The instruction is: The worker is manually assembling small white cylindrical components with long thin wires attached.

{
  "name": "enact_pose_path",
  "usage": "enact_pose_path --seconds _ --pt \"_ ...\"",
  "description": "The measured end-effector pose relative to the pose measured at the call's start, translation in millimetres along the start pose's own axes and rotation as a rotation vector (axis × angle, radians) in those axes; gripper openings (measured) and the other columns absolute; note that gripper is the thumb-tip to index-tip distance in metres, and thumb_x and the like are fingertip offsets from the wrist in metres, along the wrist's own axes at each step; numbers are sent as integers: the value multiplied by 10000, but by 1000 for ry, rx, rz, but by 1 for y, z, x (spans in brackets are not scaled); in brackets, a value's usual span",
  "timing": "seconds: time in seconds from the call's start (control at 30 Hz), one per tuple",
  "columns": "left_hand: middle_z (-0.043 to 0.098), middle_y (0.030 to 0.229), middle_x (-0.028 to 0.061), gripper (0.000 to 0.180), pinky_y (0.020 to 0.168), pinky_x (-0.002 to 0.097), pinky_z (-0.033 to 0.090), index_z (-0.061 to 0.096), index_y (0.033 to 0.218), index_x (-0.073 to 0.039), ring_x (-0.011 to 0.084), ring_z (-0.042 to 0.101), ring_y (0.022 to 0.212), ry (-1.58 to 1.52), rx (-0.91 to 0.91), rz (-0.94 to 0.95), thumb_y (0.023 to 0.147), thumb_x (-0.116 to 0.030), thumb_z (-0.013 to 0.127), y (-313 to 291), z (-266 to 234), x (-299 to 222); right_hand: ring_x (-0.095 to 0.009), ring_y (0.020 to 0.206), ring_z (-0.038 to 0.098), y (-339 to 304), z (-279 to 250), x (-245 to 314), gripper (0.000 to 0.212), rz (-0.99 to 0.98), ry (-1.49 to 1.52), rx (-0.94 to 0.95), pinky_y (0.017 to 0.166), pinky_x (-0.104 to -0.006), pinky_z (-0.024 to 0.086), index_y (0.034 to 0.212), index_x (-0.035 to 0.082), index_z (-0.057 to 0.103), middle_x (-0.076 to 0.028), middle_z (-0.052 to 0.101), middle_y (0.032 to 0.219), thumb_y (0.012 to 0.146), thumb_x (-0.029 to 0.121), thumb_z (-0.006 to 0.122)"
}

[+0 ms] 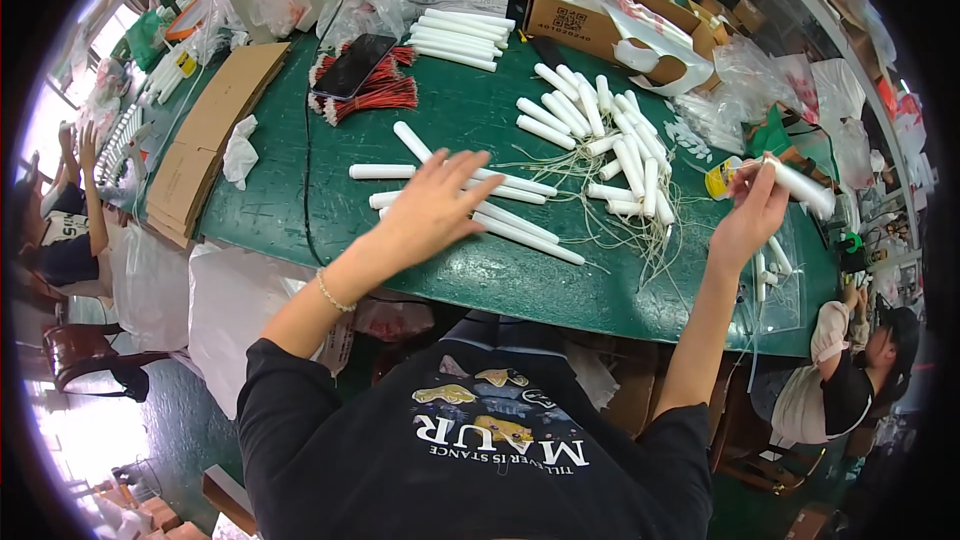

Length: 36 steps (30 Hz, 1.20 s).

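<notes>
My left hand (432,208), with its fingers spread, lies over a loose group of slim white tubes (518,183) on the green table. These tubes point to the right, and some are partly hidden under the palm. My right hand (750,212) is raised over the table's right side, fingers closed around one end of a white cylinder (803,188). That cylinder is slightly blurred and tilts down to the right. Between my hands is a heap of shorter white tubes (633,155) with thin pale wires (655,255) trailing from them.
A dark phone (355,67) rests on red-tipped wire bundles (390,92). Behind them lies a stack of white tubes (460,38). A cardboard box (575,20) stands at the back, cardboard sheets (215,130) lie left, and a yellow container (720,178) is by my right hand. Other people sit around.
</notes>
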<state>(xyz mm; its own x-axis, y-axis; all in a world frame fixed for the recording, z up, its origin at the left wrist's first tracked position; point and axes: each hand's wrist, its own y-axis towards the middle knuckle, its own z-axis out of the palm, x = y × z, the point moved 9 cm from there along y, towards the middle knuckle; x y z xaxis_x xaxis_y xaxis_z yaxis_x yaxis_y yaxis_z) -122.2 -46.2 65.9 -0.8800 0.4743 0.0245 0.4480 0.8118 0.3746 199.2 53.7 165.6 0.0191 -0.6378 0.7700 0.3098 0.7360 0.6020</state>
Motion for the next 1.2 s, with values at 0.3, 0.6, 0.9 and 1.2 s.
enact_pose_path --seconds 0.3,0.6,0.9,1.2 --pt "600 846 50 434 689 248 471 529 1216 28 108 558 681 -2151 405 -440 1000 -323 394 33 44 -94 -159 734 569 -127 54 31 269 -304 -312 587 628 -290 472 1008 20 567 -72 596 857 767 -12 681" --pt "620 935 70 385 814 272 470 434 1279 -15 127 576 874 -2028 -10 -426 948 -187 526 38 37 -85 -261 929 631 -174 56 14 373 -12 -208 1030 748 -334 505 1110 37 601 -135 644 1058 745 -36 628" --pt "629 1061 107 503 654 246 510 346 1344 -11 143 621 867 -2301 -68 -558 919 -161 571 37 41 -105 -166 834 578 -207 59 -42 454 898 538 528 727 -254 455 1345 46 356 -128 596 981 910 47 489" --pt "634 1082 115 368 874 293 483 489 1222 -12 171 614 974 -2290 -62 -655 900 -151 602 34 59 -103 -6 613 443 -173 52 -32 159 563 -144 605 525 -160 328 1015 2 613 54 561 756 870 66 615"
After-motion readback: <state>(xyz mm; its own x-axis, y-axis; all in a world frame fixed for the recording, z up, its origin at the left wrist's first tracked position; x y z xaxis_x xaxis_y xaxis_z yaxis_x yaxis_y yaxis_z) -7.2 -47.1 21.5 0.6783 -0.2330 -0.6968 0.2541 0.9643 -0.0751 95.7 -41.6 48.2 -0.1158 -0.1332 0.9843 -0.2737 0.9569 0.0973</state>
